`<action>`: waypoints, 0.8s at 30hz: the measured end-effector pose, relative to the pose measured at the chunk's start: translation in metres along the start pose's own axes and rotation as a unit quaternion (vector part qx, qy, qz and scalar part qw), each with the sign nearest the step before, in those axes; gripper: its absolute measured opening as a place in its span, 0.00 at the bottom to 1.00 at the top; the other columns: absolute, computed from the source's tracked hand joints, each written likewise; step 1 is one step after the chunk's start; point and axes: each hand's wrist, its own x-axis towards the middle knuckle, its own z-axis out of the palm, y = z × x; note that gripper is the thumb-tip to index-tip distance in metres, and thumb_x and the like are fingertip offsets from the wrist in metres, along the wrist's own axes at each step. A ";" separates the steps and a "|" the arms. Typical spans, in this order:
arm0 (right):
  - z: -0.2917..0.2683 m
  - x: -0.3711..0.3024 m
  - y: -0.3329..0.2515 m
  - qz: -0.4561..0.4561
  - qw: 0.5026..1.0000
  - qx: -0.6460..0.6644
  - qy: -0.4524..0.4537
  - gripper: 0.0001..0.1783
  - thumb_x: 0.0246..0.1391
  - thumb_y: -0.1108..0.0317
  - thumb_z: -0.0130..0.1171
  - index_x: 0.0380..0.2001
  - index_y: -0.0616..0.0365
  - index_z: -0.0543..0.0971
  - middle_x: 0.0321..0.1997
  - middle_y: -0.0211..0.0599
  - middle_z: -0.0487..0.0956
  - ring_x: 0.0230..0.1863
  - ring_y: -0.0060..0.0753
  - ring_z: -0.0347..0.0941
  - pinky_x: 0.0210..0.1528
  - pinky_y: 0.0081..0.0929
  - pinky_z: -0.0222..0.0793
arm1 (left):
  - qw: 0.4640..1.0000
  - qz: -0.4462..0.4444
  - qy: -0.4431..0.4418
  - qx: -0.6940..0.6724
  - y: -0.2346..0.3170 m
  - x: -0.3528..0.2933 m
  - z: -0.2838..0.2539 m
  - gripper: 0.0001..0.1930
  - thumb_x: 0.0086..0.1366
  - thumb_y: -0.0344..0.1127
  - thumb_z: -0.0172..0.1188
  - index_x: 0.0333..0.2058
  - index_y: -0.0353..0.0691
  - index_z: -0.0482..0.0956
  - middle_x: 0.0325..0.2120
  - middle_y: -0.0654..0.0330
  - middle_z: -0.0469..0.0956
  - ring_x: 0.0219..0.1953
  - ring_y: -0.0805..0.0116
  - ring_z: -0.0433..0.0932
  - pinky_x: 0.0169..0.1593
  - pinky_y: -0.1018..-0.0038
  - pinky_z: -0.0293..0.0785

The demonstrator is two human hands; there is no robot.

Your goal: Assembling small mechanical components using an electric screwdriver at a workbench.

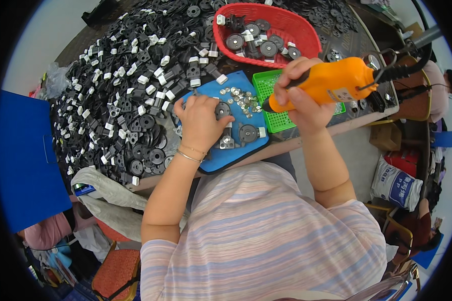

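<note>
My right hand (309,113) is wrapped round an orange electric screwdriver (349,75), its dark tip pointing left above the edge of a blue mat (246,85). On that mat, my left hand (201,118) has bent fingers and a thumb about a black round wheel part (222,110); the fingers partly hide it. Close to my left thumb lies a dark part with a metal plate (227,140). Another wheel part (248,133) with a white end lies to its right. Small shiny metal pieces (243,100) are scattered between my hands.
A large heap of black parts with white ends (150,85) spreads over the table's left side. Beyond the mat stands a red basket (306,37) holding wheel parts. A green tray (276,123) sits under my right hand. The screwdriver's cable (399,71) runs up right.
</note>
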 end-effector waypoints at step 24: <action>0.040 0.017 0.029 -0.006 0.999 0.034 0.017 0.13 0.43 0.80 0.56 0.35 0.65 0.68 0.32 0.44 0.71 0.23 0.25 0.70 0.27 0.19 0.69 | 0.999 -0.002 -0.021 0.030 0.002 0.002 -0.003 0.22 0.38 0.50 0.71 0.29 0.43 0.80 0.29 0.64 0.76 0.39 0.64 0.70 0.51 0.59 0.52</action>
